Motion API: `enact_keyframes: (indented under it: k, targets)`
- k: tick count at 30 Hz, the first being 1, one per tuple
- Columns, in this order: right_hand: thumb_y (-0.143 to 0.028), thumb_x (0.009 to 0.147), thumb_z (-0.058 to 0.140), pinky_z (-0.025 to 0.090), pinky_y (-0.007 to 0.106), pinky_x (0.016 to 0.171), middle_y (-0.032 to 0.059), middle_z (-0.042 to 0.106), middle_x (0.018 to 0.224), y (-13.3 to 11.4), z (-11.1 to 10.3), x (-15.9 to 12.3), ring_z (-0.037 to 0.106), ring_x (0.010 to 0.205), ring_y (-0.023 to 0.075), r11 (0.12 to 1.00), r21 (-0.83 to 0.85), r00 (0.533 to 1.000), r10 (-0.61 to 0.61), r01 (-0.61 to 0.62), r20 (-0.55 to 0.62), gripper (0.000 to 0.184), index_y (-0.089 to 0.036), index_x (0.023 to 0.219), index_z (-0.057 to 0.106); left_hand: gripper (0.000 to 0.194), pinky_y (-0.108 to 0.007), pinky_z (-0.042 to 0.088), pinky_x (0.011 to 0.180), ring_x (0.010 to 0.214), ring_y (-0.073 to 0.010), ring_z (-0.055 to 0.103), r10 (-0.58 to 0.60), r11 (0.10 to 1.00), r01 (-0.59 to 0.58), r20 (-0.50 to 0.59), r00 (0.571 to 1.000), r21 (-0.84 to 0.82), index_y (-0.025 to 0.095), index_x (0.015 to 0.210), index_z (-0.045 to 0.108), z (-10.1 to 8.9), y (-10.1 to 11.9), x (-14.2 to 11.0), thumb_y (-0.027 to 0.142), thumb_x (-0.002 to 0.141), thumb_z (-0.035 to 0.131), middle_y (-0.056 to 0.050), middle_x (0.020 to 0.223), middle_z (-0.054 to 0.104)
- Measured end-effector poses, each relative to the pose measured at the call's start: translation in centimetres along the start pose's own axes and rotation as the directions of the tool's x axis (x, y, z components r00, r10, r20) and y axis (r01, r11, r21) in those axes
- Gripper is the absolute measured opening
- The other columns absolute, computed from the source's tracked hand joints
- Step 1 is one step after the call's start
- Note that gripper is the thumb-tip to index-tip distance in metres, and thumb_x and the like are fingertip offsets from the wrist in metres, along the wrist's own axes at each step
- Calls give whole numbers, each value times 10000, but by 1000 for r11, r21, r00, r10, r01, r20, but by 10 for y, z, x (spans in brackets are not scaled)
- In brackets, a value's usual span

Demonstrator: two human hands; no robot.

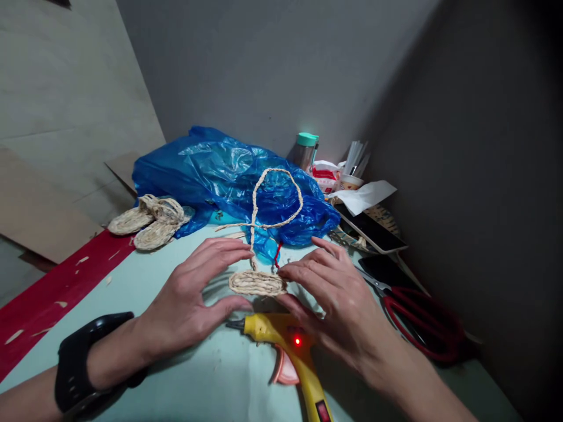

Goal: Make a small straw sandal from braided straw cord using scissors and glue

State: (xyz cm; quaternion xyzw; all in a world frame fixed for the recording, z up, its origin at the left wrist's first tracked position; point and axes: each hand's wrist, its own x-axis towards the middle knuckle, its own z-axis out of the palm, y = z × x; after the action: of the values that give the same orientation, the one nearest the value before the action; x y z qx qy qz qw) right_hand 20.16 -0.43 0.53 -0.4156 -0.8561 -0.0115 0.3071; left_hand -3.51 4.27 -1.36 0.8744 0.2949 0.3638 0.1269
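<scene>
A small oval sole of coiled straw braid (258, 283) is between my hands, just above the table. My right hand (336, 293) pinches its right end between thumb and fingers. My left hand (193, 293) is spread around the left end, thumb below and fingers above, with the fingertips close to the braid's tail. That loose straw braid (301, 202) rises from the sole and loops over the blue bag. A short red cord (277, 255) stands by my right fingertips. Underneath lies a yellow glue gun (268, 328), its red light lit and nozzle pointing left.
A pair of straw slippers (160, 225) lies at the left by a crumpled blue plastic bag (229, 170). Red-handled scissors (422, 319) and a phone (373, 228) are at the right. Behind them stand a green-lidded bottle (305, 149) and a cup (350, 182) against the wall.
</scene>
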Motion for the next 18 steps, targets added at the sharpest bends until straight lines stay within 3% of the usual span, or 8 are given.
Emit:
enact_keyframes:
  k: [6, 18]
  targets:
    - [-214, 925, 599, 331, 481, 1061, 21, 697, 904, 7, 3, -2, 577, 835, 165, 999, -47, 1000, -26, 26, -9, 134, -187, 1056, 606, 198, -404, 469, 1000, 1142, -231, 583, 40, 999, -40, -16, 999, -23, 154, 1036, 671, -2, -2, 4, 161, 838, 692, -106, 1140, 682]
    - [-189, 911, 618, 340, 470, 1060, 18, 706, 910, 5, 5, -1, 573, 839, 158, 999, -32, 999, -27, 26, -21, 135, -172, 1044, 612, 180, -423, 489, 977, 1085, -239, 611, 131, 991, -132, -121, 984, -5, 132, 1000, 687, 0, 0, 3, 83, 827, 679, -117, 1052, 708]
